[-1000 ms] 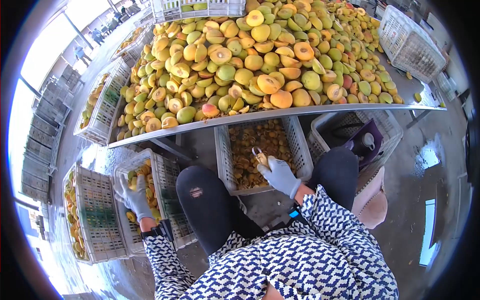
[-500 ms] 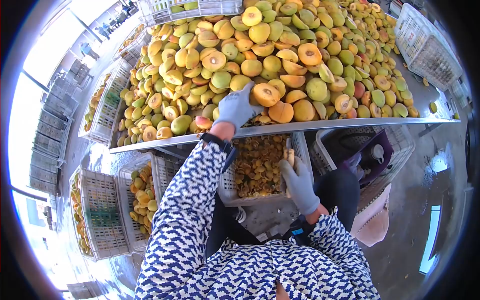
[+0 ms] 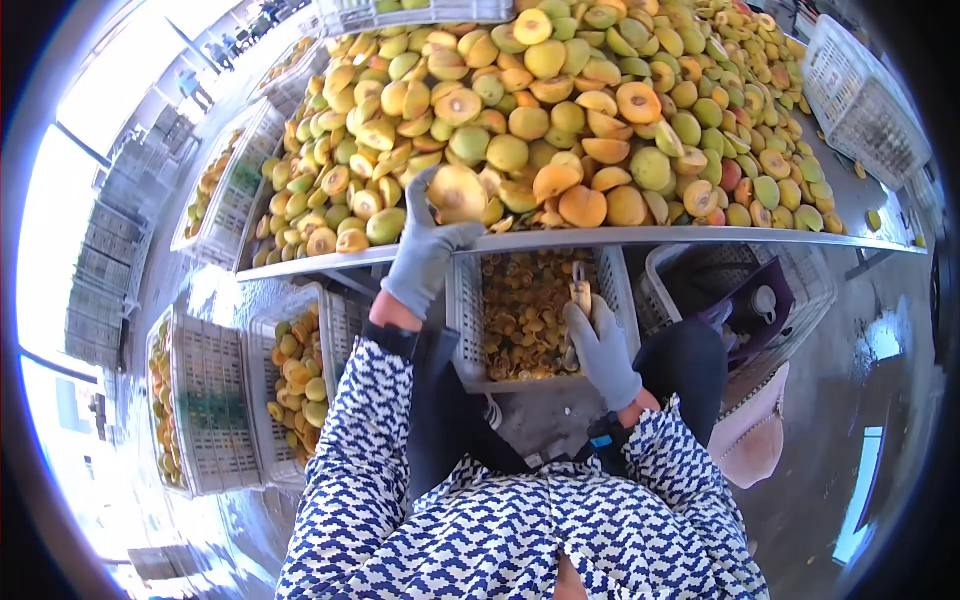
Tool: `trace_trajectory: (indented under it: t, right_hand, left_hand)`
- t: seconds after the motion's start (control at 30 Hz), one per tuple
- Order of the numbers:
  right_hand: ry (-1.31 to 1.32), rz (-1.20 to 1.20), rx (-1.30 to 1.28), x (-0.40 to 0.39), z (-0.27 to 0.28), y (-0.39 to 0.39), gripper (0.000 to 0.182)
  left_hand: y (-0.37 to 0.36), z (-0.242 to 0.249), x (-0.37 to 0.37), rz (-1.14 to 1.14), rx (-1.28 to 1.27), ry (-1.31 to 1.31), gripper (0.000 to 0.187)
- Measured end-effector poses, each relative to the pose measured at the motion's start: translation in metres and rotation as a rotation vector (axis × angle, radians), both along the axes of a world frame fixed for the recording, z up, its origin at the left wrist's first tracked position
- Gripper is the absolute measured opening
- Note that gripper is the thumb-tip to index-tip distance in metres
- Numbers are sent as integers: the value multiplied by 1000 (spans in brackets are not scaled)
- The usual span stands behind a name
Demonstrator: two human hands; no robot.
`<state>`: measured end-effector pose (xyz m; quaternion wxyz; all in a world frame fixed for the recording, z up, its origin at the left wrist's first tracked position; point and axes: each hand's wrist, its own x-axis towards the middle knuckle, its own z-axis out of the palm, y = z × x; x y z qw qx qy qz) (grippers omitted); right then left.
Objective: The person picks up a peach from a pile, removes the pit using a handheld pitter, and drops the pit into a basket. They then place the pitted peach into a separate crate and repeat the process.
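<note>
Wet grey floor [image 3: 810, 505], bright light [image 3: 120, 75]

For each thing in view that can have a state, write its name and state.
Left hand: gloved, cupped around a fruit half
Fruit half: held, cut face showing
Right hand: gloved, closed around a tool
Tool: gripped, tip pointing away
Fruit pile: heaped, many pieces halved
Central lower crate: holding brownish scraps
Floor: shiny

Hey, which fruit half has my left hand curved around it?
The large fruit half, its pale cut face showing, between the left hand's thumb and fingers; the others lie in the pile outside that grip.
</note>
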<state>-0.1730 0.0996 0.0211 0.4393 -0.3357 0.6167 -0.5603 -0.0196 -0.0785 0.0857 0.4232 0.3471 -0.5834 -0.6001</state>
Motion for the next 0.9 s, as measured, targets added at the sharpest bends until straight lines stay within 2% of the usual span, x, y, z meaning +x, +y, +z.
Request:
trace_trajectory:
  t: [0.03,0.07,0.1,0.13,0.2,0.23,0.27,0.33,0.4,0.47,0.57,0.67,0.73,0.77,0.83,0.87,0.9]
  right_hand:
    - [350,0,-177,1,-22,-5,20]
    - [350,9,-155,7,-19,-3,20]
    - [465,0,-236,13,-13,-4,19]
    - [582,-10,-317,19,-7,-5,18]
    - [625,3,-292,27,-6,-4,17]
    - [725,-20,-356,31,-10,-5,17]
    - [828,-42,-422,34,-12,-4,17]
    - [874,25,-338,38,-11,3,17]
    - [938,60,-327,41,-13,5,18]
    - [930,70,-276,44,-13,6,19]
    - [926,59,-239,46,-17,4,19]
    - [798,46,-242,47,-17,2,20]
    - [438,19,-198,43,-17,-3,23]
    - [221,42,-37,41,-6,-2,26]
    - [304,20,-64,28,-10,-9,26]
    - [390,-2,-95,24,-8,-12,26]
    - [338,28,-24,18,-4,-10,26]
  left_hand:
    - [14,-9,8,-48,85,70,78]
    - [30,-18,13,-98,177,143,80]
    - [47,-24,16,-126,324,212,77]
    - [56,-37,19,-199,388,298,67]
    - [75,-46,15,-128,521,406,53]
    - [81,-57,12,-82,487,440,44]
    - [84,-64,11,-86,502,446,44]
    - [91,-72,10,-32,419,316,46]
    - [95,-69,12,-46,431,347,42]
    - [91,-66,13,-130,487,368,35]
    - [91,-83,12,-149,534,427,39]
    - [93,-85,12,-204,641,496,44]
    - [91,-96,12,-150,469,428,43]
    - [90,-98,13,-147,472,425,43]
    - [90,-98,16,-184,301,33,41]
    - [92,-98,17,-185,308,28,41]
    - [93,-98,17,-247,215,-28,41]
